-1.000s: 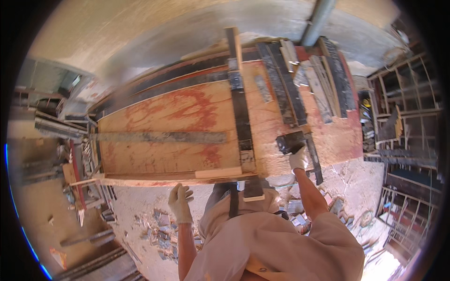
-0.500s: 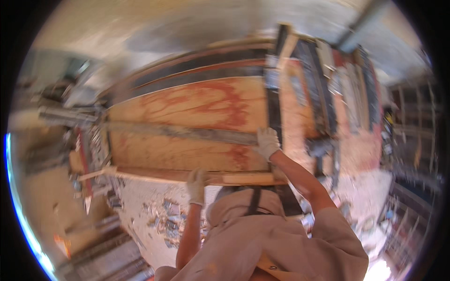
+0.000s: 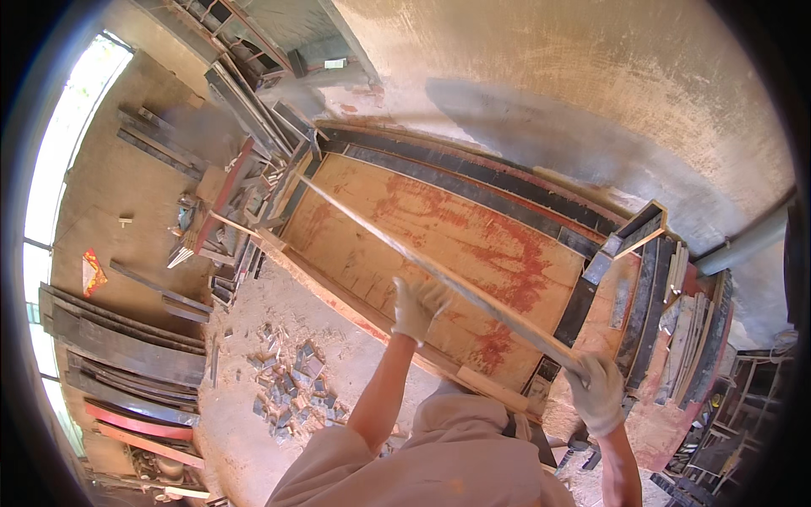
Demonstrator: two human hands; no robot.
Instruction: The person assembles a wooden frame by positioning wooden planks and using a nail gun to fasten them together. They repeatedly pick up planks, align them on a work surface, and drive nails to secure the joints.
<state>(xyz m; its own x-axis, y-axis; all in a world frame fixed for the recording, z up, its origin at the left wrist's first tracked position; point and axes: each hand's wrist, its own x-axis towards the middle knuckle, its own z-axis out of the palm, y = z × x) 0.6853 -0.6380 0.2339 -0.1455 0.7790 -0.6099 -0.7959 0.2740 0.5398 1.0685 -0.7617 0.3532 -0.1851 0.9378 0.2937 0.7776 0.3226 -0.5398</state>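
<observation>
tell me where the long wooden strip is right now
In the head view, the long wooden strip runs diagonally above the red-stained board, gripped by left hand and right hand.

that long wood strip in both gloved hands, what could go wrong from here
1. The long wood strip is thin and held only near one end by the left hand and right hand, so it may sag or snap.
2. Its far end reaches toward the stacked planks and could knock them.
3. Offcuts litter the floor beside the person, a likely trip hazard.
</observation>
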